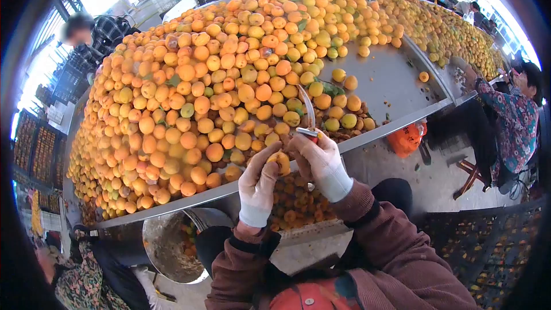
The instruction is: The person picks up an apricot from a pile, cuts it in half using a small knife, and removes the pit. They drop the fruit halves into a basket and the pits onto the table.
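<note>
My left hand (258, 186), in a whitish glove, is closed around an apricot (280, 162) just in front of the table edge. Against the same fruit rests my right hand (325, 165), also gloved and closed on a knife (309, 108). Its thin curved blade points up and away from me, over the table. A small shiny metal bit shows below the right fingers; I cannot tell whether it is part of the knife. Beyond both hands a large heap of apricots (195, 103) covers much of the metal table (396, 89).
Below the table edge sits a container of apricot pieces (298, 204). A dirty bucket (169, 247) stands left of my legs, and a black crate (488, 241) at right. An orange bag (406, 139) hangs near the table rim. Several co-workers sit around the table.
</note>
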{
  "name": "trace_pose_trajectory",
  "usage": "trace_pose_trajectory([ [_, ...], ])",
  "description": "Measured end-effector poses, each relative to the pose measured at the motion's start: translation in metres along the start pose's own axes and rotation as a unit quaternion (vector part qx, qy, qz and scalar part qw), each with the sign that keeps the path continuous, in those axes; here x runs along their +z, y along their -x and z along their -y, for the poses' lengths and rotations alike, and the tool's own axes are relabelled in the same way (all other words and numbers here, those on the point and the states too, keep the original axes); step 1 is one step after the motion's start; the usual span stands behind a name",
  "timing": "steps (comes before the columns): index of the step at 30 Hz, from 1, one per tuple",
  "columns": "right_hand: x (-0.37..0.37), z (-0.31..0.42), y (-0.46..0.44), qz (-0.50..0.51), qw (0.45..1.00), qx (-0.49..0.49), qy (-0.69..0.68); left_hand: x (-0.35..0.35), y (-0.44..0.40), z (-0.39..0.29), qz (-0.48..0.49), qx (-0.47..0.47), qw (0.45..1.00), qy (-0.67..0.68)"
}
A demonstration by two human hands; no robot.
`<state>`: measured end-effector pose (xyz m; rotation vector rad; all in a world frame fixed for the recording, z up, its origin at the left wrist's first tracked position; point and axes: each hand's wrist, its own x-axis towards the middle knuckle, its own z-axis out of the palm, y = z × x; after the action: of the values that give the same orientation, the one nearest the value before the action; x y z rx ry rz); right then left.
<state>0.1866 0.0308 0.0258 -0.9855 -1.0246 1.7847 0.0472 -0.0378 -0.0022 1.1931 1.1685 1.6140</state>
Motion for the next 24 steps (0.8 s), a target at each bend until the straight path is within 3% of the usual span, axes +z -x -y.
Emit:
trace_pose_trajectory([
  [5,-0.002,0.010,0.006,0.009,0.999,-0.028,-0.028,-0.003,-0.003,0.006,0.010,-0.043,0.999,0.005],
  [7,0.001,0.013,0.005,-0.011,0.991,-0.104,-0.087,0.000,-0.003,0.009,0.017,-0.069,0.997,0.021],
  [9,0.004,0.021,0.007,0.002,0.986,-0.114,-0.123,0.006,0.000,0.009,0.025,-0.099,0.994,0.036],
  [11,0.004,0.021,0.006,0.003,0.970,-0.180,-0.162,0.018,0.003,0.006,-0.012,-0.153,0.981,0.122],
  [14,0.011,0.024,0.006,-0.046,0.967,-0.177,-0.178,0.028,0.006,0.002,-0.013,-0.206,0.963,0.174],
  [15,0.013,0.025,0.005,-0.075,0.965,-0.168,-0.188,0.029,0.006,0.002,-0.014,-0.206,0.963,0.175],
  [21,0.011,0.008,0.008,-0.001,0.957,-0.236,-0.167,0.031,0.007,0.006,-0.034,-0.200,0.967,0.155],
  [23,0.010,-0.001,0.005,0.011,0.920,-0.387,0.066,0.031,0.009,0.009,-0.045,-0.161,0.972,0.163],
  [24,0.009,-0.001,0.002,0.053,0.890,-0.443,0.098,0.031,0.009,0.012,-0.049,-0.159,0.972,0.165],
])
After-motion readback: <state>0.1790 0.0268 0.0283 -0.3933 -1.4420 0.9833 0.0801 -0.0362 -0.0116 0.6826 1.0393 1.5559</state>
